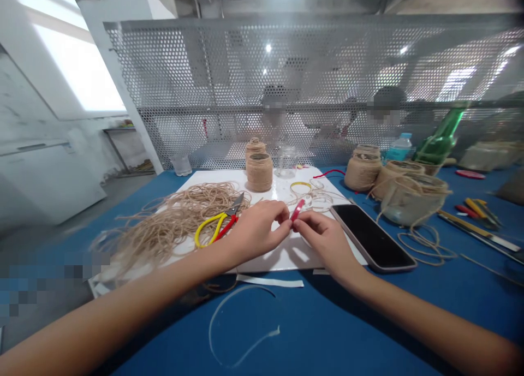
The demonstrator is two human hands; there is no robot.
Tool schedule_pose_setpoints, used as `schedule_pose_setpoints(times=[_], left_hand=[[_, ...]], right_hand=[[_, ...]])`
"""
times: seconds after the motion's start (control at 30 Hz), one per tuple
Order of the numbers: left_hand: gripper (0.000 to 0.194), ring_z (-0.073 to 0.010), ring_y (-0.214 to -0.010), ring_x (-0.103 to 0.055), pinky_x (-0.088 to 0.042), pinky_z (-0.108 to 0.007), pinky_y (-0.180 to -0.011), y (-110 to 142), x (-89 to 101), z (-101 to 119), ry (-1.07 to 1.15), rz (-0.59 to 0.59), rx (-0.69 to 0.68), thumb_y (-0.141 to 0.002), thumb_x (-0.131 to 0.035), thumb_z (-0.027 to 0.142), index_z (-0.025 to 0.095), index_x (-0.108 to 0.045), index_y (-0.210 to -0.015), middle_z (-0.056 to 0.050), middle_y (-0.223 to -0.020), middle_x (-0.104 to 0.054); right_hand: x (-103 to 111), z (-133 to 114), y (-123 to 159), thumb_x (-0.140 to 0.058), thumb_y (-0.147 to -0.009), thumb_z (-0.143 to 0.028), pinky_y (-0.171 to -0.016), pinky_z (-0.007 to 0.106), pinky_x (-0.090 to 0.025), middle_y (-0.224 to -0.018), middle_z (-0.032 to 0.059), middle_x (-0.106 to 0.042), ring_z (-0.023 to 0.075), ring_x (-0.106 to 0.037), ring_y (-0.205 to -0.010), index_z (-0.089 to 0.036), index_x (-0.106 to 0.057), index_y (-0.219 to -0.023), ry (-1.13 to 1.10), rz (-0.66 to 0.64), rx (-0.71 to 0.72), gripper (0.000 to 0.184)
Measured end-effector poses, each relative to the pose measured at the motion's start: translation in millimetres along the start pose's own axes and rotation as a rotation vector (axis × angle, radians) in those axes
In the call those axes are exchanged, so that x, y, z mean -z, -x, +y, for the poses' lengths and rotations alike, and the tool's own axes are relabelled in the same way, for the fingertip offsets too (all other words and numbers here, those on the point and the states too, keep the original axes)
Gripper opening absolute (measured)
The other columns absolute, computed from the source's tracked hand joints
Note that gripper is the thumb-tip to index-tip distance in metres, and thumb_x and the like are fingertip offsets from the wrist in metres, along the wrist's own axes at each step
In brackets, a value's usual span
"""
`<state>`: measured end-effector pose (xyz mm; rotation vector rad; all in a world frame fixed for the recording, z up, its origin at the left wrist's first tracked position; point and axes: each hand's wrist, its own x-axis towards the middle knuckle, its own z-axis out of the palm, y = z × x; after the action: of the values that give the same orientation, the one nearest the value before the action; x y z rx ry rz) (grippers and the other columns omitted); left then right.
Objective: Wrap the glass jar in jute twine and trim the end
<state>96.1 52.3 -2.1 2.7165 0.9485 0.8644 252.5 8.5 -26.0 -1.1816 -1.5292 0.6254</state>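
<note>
My left hand [256, 227] and my right hand [323, 235] meet over a white board [286, 253], fingers pinched together on a short red strip [297, 209] held between them. Just left of my left hand lie scissors with yellow and red handles [216, 226] on a loose heap of jute twine [172, 223]. A dark phone [370, 235] lies face up right of my right hand. Behind the hands stand a twine-wrapped jar [259, 171], a yellow loop [301, 185] and some loose twine.
Several twine-wrapped jars [362, 170], a glass jar [411, 198], a green bottle [442, 138] and tools [477, 209] sit at the right on the blue table [327, 332]. White paper strips [270, 281] lie near me. A perforated metal screen [286, 81] stands behind, with people beyond it.
</note>
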Motion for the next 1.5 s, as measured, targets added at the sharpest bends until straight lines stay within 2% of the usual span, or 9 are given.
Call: schedule_pose_setpoints(times=[0.33, 0.67, 0.97, 1.13, 1.4, 1.5], left_hand=[[0.010, -0.0136, -0.070, -0.052, -0.039, -0.026, -0.063, -0.4, 1.5, 4.6, -0.036, 0.025, 0.038, -0.079, -0.048, 0.023, 0.017, -0.053, -0.074, 0.000, -0.072, -0.059], [0.009, -0.0125, -0.065, -0.051, -0.038, -0.025, -0.060, -2.2, -4.7, 6.2, -0.060, 0.033, 0.096, -0.075, -0.050, 0.025, 0.018, -0.050, -0.070, 0.002, -0.069, -0.057], [0.007, -0.0096, -0.065, -0.050, -0.041, -0.021, -0.061, -3.3, -1.4, 8.0, 0.241, 0.028, 0.098, -0.078, -0.047, 0.017, 0.016, -0.048, -0.071, 0.002, -0.069, -0.055], [0.007, -0.0088, -0.066, -0.049, -0.039, -0.020, -0.060, -3.2, 1.9, 7.9, 0.332, 0.010, 0.123, -0.078, -0.047, 0.016, 0.016, -0.049, -0.071, 0.003, -0.069, -0.055], [0.016, -0.0111, -0.064, -0.050, -0.039, -0.023, -0.060, -3.7, 2.5, 7.4, 0.235, -0.003, 0.198, -0.080, -0.045, 0.023, 0.015, -0.052, -0.069, 0.001, -0.067, -0.057], [0.016, -0.0115, -0.065, -0.051, -0.038, -0.023, -0.060, -4.1, 2.6, 7.3, 0.205, -0.017, 0.184, -0.080, -0.044, 0.022, 0.015, -0.053, -0.069, 0.001, -0.068, -0.058]], right_hand=[[-0.5, -0.5, -0.2, -0.052, -0.079, -0.025, -0.066, 0.026, -0.042, -0.071, -0.0003, -0.063, 0.0147, -0.057, -0.069, -0.018, -0.062, -0.072, 0.005, 0.023, 0.013, 0.013], [-0.6, -2.8, 2.4, -0.051, -0.078, -0.022, -0.065, 0.026, -0.041, -0.071, -0.0002, -0.064, 0.0153, -0.056, -0.068, -0.019, -0.062, -0.072, 0.117, 0.031, 0.054, 0.013], [-0.7, -1.3, -1.2, -0.053, -0.077, -0.025, -0.063, 0.025, -0.041, -0.068, -0.0004, -0.063, 0.0147, -0.055, -0.067, -0.018, -0.062, -0.071, -0.062, 0.034, -0.062, 0.013], [-1.6, -1.5, -1.4, -0.055, -0.076, -0.028, -0.065, 0.025, -0.041, -0.070, -0.0005, -0.062, 0.0140, -0.054, -0.069, -0.018, -0.061, -0.072, -0.159, 0.014, -0.083, 0.013], [-1.9, -0.1, -0.8, -0.054, -0.076, -0.026, -0.065, 0.025, -0.041, -0.070, -0.0005, -0.063, 0.0141, -0.055, -0.069, -0.018, -0.063, -0.072, -0.127, 0.021, -0.080, 0.012], [-2.8, 0.6, -0.4, -0.055, -0.077, -0.025, -0.064, 0.025, -0.040, -0.070, -0.0007, -0.062, 0.0137, -0.054, -0.068, -0.018, -0.063, -0.073, -0.124, 0.023, -0.075, 0.011]])
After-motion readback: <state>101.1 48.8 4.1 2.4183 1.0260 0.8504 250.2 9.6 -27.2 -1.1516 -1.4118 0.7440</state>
